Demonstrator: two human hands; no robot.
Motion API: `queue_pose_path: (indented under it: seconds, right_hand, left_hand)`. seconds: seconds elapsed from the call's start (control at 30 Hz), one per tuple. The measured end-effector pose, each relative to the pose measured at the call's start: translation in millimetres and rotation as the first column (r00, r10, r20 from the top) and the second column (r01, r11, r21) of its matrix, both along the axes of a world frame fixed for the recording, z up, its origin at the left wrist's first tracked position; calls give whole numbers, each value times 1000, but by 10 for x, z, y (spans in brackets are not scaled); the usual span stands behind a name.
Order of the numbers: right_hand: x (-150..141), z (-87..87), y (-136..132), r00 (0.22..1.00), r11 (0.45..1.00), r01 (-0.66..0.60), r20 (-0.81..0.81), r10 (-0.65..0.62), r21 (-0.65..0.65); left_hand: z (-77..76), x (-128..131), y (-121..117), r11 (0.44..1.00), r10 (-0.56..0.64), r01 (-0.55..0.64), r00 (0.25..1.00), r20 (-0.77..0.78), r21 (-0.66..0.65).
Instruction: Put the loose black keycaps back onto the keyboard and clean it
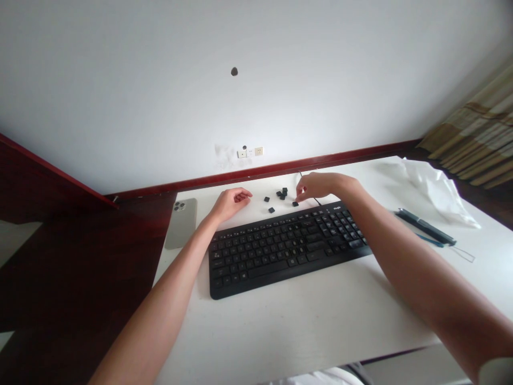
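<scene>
A black keyboard (pixel 264 256) lies at a slant on the white table, with several keys gone from its right part, where bare mounts show. Loose black keycaps lie behind it: one keycap (pixel 266 199), a nearer keycap (pixel 271 210) and a small cluster of keycaps (pixel 282 193). My right hand (pixel 316 185) reaches over the keyboard's right end, thumb and fingertips pinched at a single keycap (pixel 295 203) on the table. Left of the loose keycaps, my left hand (pixel 232 203) rests behind the keyboard, fingers loosely curled and apart from the thumb, with nothing visible in them.
A grey phone (pixel 181 224) lies at the table's left edge. To the right are a dark long tool (pixel 427 225), a blue stick (pixel 429 240), a wire loop puller (pixel 463 253) and a crumpled white plastic bag (pixel 436 190). The keyboard cable (pixel 317 201) runs toward the wall.
</scene>
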State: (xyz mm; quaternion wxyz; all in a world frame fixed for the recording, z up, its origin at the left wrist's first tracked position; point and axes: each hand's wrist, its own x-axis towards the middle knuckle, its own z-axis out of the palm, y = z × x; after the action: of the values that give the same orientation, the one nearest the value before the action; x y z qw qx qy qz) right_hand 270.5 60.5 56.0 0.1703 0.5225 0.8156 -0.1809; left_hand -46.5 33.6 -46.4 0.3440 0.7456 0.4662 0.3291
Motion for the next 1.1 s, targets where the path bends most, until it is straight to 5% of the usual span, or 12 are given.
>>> queue_pose_path:
  seconds: [0.13,0.47,0.87,1.1]
  right_hand:
    - [25,0,47,999,996,43,-4,-42,79]
    - [-79,-1,-53,999,1000,-22,-27,22,-5]
    - [-68,-7,-28,999,998,-16,40,14,64]
    - [-348,77,-277,978,970,-59,-183,104,237]
  left_hand:
    - [22,3,-10,1000,-8,8,1000,13,-2]
    - [54,21,-22,1000,17,-17,1000,-3,-14]
    - [41,11,-17,1000,16,-16,1000,-11,-6]
    - [30,19,-13,1000,24,-24,999,-41,2]
